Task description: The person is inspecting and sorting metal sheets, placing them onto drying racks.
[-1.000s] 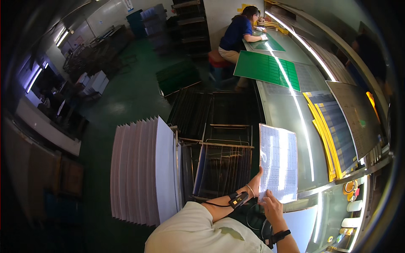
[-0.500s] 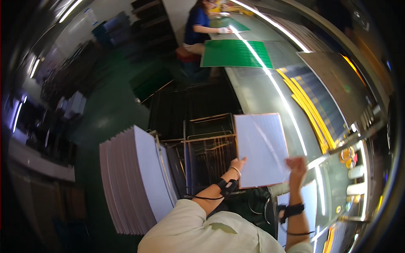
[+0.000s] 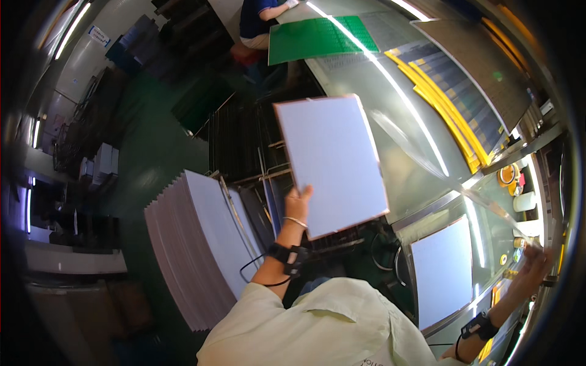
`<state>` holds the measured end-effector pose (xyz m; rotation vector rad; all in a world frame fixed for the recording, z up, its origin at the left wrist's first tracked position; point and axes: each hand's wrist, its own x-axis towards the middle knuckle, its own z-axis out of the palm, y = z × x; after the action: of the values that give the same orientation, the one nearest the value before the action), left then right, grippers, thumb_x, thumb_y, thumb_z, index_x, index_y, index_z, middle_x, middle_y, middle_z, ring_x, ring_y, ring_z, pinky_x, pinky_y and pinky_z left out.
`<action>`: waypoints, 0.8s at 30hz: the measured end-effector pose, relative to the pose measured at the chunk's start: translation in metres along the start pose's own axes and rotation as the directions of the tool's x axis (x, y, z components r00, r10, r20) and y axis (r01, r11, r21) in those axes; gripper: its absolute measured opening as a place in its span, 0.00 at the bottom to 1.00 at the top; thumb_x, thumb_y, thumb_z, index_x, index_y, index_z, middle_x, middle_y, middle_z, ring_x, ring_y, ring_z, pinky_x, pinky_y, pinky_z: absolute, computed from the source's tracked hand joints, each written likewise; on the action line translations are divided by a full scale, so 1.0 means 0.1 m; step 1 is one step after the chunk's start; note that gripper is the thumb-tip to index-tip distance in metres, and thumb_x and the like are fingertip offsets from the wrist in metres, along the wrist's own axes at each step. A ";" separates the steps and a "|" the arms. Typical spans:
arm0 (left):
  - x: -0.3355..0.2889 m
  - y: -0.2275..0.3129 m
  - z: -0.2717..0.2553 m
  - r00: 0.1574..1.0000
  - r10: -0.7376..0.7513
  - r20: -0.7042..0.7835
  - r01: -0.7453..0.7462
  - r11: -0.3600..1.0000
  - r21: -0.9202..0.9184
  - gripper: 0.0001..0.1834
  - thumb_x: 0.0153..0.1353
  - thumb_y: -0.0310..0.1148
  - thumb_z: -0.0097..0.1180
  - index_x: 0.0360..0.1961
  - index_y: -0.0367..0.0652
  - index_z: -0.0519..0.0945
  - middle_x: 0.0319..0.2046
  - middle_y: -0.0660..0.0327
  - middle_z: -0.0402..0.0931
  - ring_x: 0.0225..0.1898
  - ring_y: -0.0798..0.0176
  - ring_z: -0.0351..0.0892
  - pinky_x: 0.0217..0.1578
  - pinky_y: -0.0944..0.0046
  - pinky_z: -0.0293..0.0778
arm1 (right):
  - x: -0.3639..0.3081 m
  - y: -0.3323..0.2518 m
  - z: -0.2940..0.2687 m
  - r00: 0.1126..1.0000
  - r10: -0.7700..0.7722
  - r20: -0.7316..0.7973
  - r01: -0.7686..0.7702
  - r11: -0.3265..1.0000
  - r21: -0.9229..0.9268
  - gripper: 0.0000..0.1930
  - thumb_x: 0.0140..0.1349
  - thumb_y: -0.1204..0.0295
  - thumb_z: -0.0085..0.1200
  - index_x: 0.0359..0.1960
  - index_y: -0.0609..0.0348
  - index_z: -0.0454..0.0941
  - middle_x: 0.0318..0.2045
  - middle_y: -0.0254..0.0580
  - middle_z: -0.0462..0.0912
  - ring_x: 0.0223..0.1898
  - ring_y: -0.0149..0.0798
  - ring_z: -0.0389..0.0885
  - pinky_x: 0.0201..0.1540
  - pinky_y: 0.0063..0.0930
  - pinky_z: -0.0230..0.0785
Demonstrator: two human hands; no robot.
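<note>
My left hand (image 3: 298, 204) is closed on the lower left edge of a white rectangular panel (image 3: 336, 161) with a thin copper-coloured border, held tilted above a dark rack. At the far right, my right hand (image 3: 535, 266) is raised and partly blurred, its fingers drawn together. A clear film (image 3: 421, 152) stretches as a shiny, twisted streak from beside the panel toward that hand, and seems pinched in it. Another white panel (image 3: 442, 271) lies on the bench between my body and my right arm.
A thick stack of white panels (image 3: 189, 256) stands at my left. On the glossy bench (image 3: 397, 189) lie a green sheet (image 3: 323, 39), yellow-edged dark sheets (image 3: 452, 104) and a brown board (image 3: 482, 67). Tape rolls (image 3: 508, 175) line the right side. A co-worker (image 3: 259, 21) sits at the far end.
My right hand has swung from the panel's right edge out to the far right, with the clear film stretched behind it. The panel in my left hand has moved left and up.
</note>
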<state>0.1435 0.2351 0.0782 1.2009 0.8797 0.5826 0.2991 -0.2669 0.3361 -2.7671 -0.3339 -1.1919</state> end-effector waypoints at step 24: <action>-0.70 -1.06 -1.03 0.927 0.218 -0.304 0.137 0.558 0.818 0.12 0.55 0.36 0.48 0.36 0.39 0.75 0.24 0.45 0.75 0.29 0.41 0.75 0.31 0.49 0.69 | -4.51 2.69 0.07 -0.086 0.357 0.930 -0.915 -0.399 0.068 0.20 0.63 0.72 0.42 0.57 0.53 0.57 0.48 0.41 0.71 0.34 0.26 0.70 0.36 0.17 0.65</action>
<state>0.0128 0.2056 -0.0158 2.0278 1.5697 0.4275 0.0683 -0.5970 -0.0008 -1.3038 0.8007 0.3733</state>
